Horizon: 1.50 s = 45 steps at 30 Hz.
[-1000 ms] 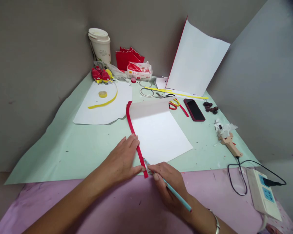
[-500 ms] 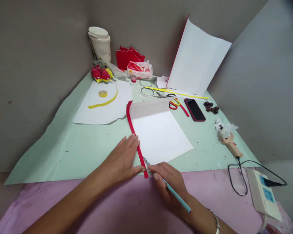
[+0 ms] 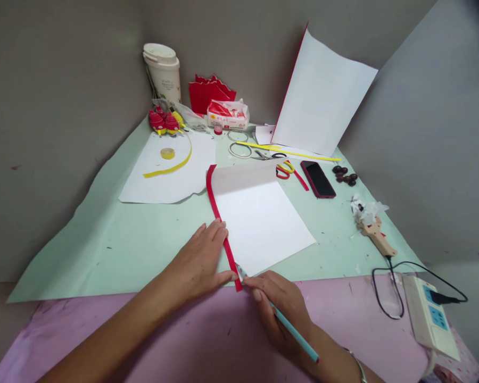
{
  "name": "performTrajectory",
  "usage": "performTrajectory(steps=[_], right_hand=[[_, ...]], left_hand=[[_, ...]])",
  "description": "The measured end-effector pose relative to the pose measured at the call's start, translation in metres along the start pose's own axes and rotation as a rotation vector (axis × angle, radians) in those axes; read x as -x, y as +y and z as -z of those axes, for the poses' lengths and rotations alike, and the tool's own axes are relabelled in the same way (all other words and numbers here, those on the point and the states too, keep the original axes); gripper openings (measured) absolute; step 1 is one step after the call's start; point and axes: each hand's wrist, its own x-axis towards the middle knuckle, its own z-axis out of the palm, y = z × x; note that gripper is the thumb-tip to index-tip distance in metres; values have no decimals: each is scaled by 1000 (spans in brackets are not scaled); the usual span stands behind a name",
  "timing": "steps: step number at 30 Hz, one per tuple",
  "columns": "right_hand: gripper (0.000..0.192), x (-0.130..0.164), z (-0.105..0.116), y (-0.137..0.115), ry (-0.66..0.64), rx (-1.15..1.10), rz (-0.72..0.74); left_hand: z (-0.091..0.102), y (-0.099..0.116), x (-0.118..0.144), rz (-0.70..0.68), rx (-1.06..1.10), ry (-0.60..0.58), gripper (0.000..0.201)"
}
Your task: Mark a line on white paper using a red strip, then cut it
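The left hand (image 3: 199, 263) lies flat with its fingers (image 3: 217, 231) together and stretched out, pressing on the red folded edge (image 3: 220, 221) of the white sheet (image 3: 263, 218). The sheet spreads away from those fingertips across the green surface (image 3: 115, 239). The right hand (image 3: 281, 308) has its fingers clamped on a blue pencil (image 3: 293, 332), whose tip meets the near corner of the red edge, just beside the left thumb. Beyond the fingers, past the sheet's far end, lie scissors (image 3: 281, 169) and a dark phone (image 3: 318, 179). Well off to the right of the pencil hand sits a power strip (image 3: 431, 316).
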Motion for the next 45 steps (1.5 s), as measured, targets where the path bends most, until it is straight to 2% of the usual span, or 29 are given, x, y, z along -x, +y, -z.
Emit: performTrajectory(steps=[13, 23, 35, 40, 43, 45], right_hand=[[34, 12, 6, -10, -10, -41, -33], [26, 15, 10, -15, -4, 7, -26], [29, 24, 6, -12, -2, -5, -22], [25, 30, 5, -11, 3, -1, -44], [25, 34, 10, -13, 25, -20, 9], [24, 35, 16, -13, 89, -12, 66]], left_hand=[[0, 0, 0, -12, -18, 11, 79], [-2, -2, -1, -17, -12, 32, 80], [-5, -3, 0, -10, -39, 8, 80], [-5, -4, 1, -18, -25, 32, 80], [-6, -5, 0, -20, -9, 30, 81], [-7, -5, 0, -26, 8, 47, 77]])
